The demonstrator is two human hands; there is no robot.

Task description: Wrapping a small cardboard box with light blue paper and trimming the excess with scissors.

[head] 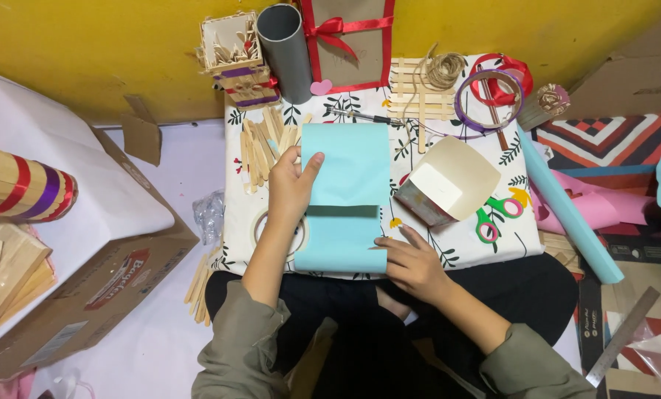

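Yellow wall backs a floral-clothed low table (456, 244) where light blue paper (345, 196) lies folded, a dark band exposed. Left hand (290, 188) presses its left edge, fingers spread; right hand (412, 262) flattens the near corner. Scissors (497, 214) lie right.

Head view, packages and labels only. I log one brown carton (87, 295) at lower left, lying open on the floor, white sheet across its top. Its side carries a red oval label (118, 277) and, lower, a small white label (53, 343). A torn cardboard flap (140, 137) stands behind it by the yellow wall. A second carton (629, 74) sits at upper right, plain brown. At lower right, a black package (595, 318) with small white print, partly covered. No screens or signs seen.
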